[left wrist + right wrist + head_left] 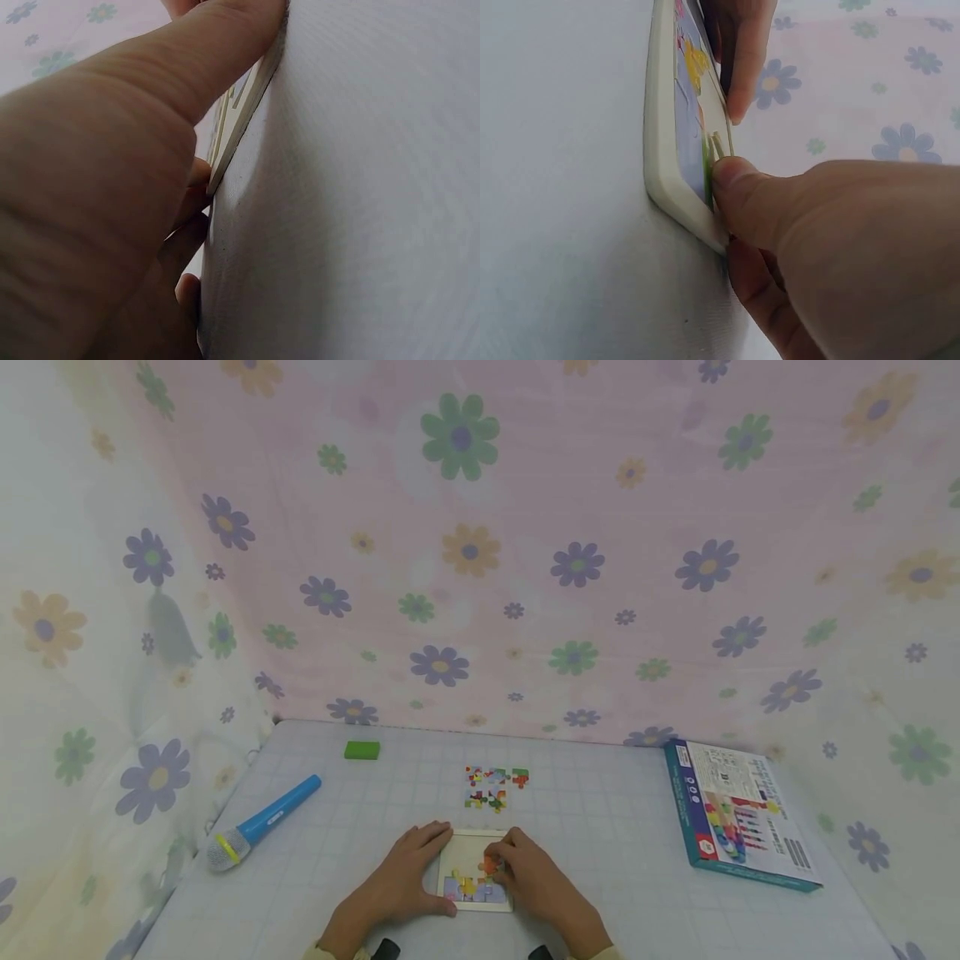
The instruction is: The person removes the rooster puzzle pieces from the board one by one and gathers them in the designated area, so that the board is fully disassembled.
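Observation:
A white-rimmed puzzle tray (475, 907) lies on the table, with several joined puzzle pieces (467, 888) along its near side. My left hand (401, 877) holds the tray's left side, fingertips at the far left corner and thumb at the near left one. In the left wrist view the thumb (217, 45) lies along the tray's edge. Over the tray's right side, my right hand (534, 877) pinches an orange puzzle piece (491, 864). In the right wrist view its thumb (742, 184) covers most of that piece, which stands tilted at the joined ones.
Several loose puzzle pieces (486, 798) lie just beyond the tray. A green block (362, 750) and a blue toy microphone (281, 810) are to the left. On the right lies a flat box (742, 814). Flowered cloth (525, 527) hangs behind the table.

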